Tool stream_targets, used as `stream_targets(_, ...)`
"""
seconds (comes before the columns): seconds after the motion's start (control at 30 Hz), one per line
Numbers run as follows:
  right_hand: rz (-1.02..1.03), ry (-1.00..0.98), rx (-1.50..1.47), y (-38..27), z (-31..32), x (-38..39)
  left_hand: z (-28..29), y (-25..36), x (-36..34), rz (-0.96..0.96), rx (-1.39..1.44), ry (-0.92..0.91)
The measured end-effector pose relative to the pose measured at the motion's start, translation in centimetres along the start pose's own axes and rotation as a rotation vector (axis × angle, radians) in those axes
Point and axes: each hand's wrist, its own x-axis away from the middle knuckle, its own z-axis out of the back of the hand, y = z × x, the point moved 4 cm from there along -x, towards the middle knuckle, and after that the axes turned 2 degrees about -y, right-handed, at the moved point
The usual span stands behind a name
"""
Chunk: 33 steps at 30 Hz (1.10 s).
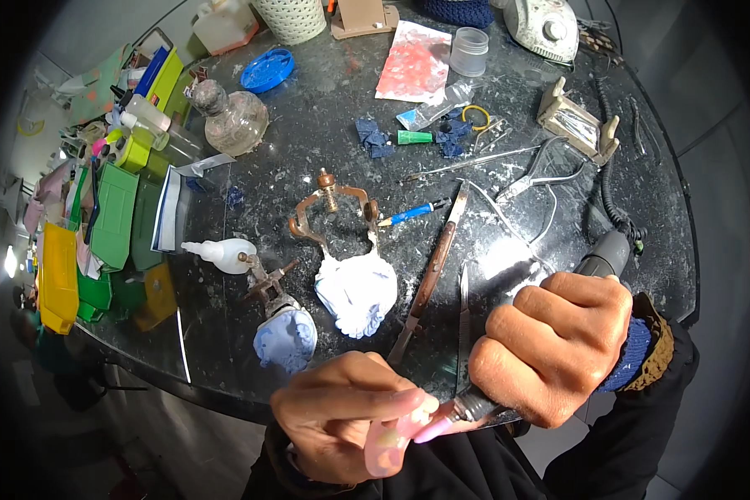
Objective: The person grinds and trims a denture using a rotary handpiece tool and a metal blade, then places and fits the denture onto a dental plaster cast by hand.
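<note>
My left hand pinches a small translucent pink dental plate with pale teeth at the lower centre. My right hand is wrapped round a dark grey rotary handpiece; its pinkish tip is against or very near the plate. Behind my hands are a white plaster cast on a metal articulator frame, a pale blue cast on another metal frame, a wooden-handled spatula and a slim steel blade.
Coloured bins, a glass burner and white squeeze bottle occupy the left of the dark worktop. Pliers, a blue pen, a green cap and a pink-stained sheet lie farther back, near a clamp.
</note>
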Motion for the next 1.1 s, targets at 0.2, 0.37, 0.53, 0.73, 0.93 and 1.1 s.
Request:
stream_targets(0.2, -0.005, 0.01, -0.037, -0.23, 0.12, -0.11, -0.09, 0.21, 0.18, -0.049, -0.085, 0.029)
stream_targets(0.37, -0.01, -0.056, -0.03, -0.11, -0.17, 0.17, 0.06, -0.09, 0.11, -0.068, -0.075, 0.029)
stream_targets(0.53, 0.07, -0.051, -0.024, -0.26, -0.16, 0.17, 0.04, -0.15, 0.11, -0.042, -0.079, 0.016)
stream_targets(0.73, 0.067, 0.004, -0.016, -0.24, -0.35, 0.09, -0.06, -0.22, 0.14, -0.068, -0.109, 0.032)
stream_targets(0.93, 0.058, -0.099, -0.061, -0.05, 0.06, 0.12, 0.03, -0.02, 0.05, -0.012, -0.17, 0.007)
stream_targets(1.1, 0.036, -0.052, -0.009, -0.04, 0.31, 0.08, -0.23, 0.1, -0.1, 0.013, -0.167, -0.014)
